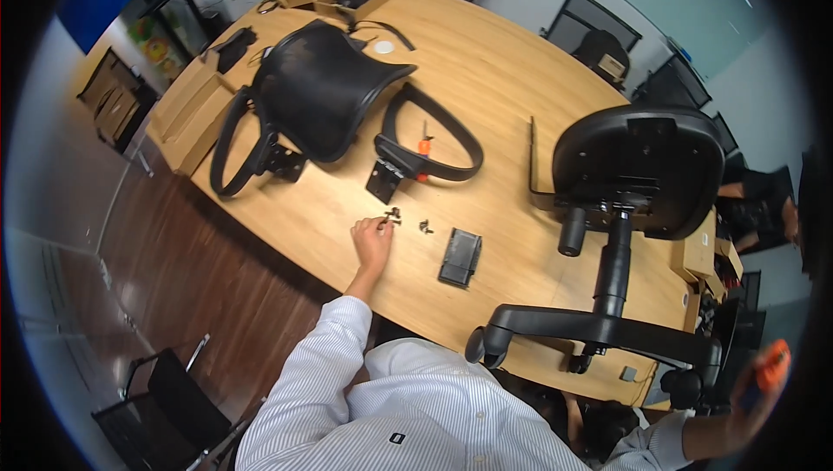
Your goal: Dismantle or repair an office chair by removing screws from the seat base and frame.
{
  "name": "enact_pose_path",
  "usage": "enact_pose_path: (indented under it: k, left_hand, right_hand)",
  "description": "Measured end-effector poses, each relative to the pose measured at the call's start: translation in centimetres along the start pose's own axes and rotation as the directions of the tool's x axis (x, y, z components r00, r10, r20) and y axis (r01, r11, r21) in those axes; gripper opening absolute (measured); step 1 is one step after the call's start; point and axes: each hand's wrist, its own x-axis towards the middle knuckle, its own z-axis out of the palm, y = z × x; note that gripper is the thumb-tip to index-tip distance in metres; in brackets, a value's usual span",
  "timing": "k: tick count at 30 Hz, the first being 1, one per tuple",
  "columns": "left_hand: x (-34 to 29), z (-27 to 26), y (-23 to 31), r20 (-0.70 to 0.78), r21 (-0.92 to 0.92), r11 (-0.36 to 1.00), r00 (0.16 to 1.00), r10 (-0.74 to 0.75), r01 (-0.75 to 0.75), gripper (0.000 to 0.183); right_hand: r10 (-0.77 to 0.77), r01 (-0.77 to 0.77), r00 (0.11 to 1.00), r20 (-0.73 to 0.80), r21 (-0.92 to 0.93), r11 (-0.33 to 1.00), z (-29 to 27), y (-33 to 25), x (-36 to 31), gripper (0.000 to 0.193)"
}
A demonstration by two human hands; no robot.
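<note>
Plainly, Small Dark Screws Sit at Our Left Fingertips

We have our left hand (373,241) down on the wooden table (495,63), its fingertips drawn together at a loose cluster of screws (394,213); we cannot tell whether one is pinched. The screws are small and dark, with a dull glint, and too tiny for us to make out their threads. More screws (425,227) lie just to the right, apart from the first cluster, and near them rests a black tray (460,258), shallow and rectangular.

Our right hand (748,406) is raised at the far right rim, blurred, closed on an orange tool (771,366) whose shape we cannot make out.

Beyond our left hand we see a black looped armrest (397,151) with a flat plate, and an orange-handled screwdriver (423,148) at its loop. Farther left lies the curved black backrest (317,80). To the right, the seat (642,171) shows its underside, joined by a column (613,263) to the base (590,326).
</note>
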Motion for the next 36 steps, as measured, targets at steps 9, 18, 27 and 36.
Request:
enact_pose_path:
  k: [9,18,27,36]
  left_hand:
    - [-0.2,0.1,0.6,0.029,0.108,0.994,1.0,-0.009,0.006,0.017]
    - [0.7,0.8,2.4,0.086,0.036,0.995,0.992,-0.092,0.089,0.024]
    - [2.9,5.2,19.8,0.51,-0.597,0.79,0.826,0.241,0.138,0.019]
    - [4.5,13.6,35.2,0.931,-0.241,0.17,0.178,0.319,0.956,0.03]
  right_hand:
    - [0.399,-0.239,0.72,0.567,-0.338,0.91,15.6,5.4,-11.3,0.027]
    - [0.497,-0.254,0.777,0.385,-0.531,0.809,20.8,18.8,-6.6,0.029]
    - [0.658,-0.444,0.662,0.358,-0.521,0.729,23.5,28.0,-1.9,0.038]
    - [0.741,-0.662,0.57,0.356,-0.335,0.67,25.3,28.1,-1.0,0.033]
